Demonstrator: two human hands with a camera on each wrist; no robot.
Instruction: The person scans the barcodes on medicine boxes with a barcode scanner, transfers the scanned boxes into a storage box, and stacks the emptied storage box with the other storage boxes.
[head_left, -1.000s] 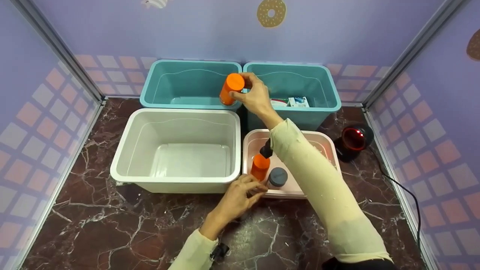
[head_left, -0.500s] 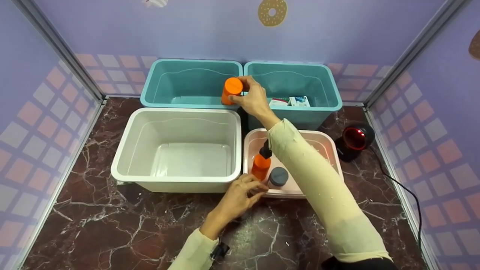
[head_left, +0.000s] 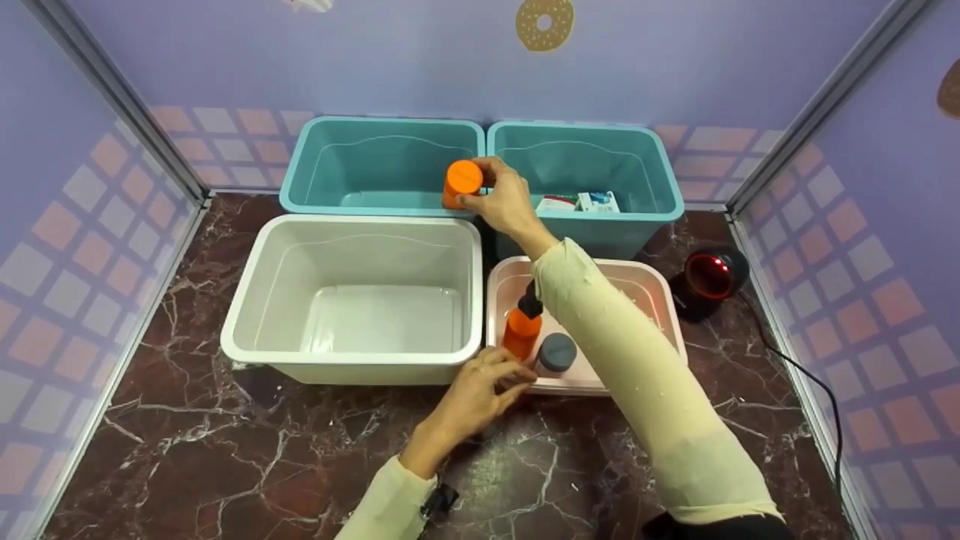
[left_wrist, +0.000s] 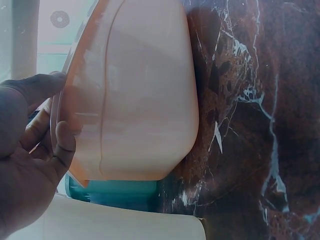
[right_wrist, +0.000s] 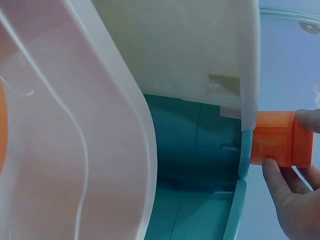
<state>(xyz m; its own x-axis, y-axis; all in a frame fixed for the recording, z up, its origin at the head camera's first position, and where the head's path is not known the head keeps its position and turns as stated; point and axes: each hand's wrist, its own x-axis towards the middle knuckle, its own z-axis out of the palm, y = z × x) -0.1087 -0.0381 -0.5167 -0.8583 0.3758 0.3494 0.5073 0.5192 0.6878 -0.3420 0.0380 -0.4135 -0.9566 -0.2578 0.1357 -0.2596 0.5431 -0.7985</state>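
Note:
My right hand (head_left: 505, 196) grips an orange lidded bottle (head_left: 463, 180) by its upper part, at the right front corner of the left teal bin (head_left: 300, 150). In the right wrist view the bottle (right_wrist: 274, 140) shows beyond the teal rim, with fingers and thumb round its lid end. The rim of the pink tub (head_left: 645, 274) is pinched by my left hand (head_left: 472, 390); the left wrist view has the thumb and curled fingers at that rim. Inside the tub stand a second orange bottle (head_left: 522, 334) and a grey-lidded container (head_left: 557, 352). My right forearm covers part of the tub.
A white bin (head_left: 240, 300) stands left of the pink tub, with no contents showing. Small boxes (head_left: 596, 202) lie in the right teal bin (head_left: 667, 180). A black device with a red glow (head_left: 709, 277) and its cable (head_left: 817, 382) are at the right.
My right hand and the orange bottle have come slightly down and toward me at the left teal bin's corner. The left hand stays at the pink tub's rim.

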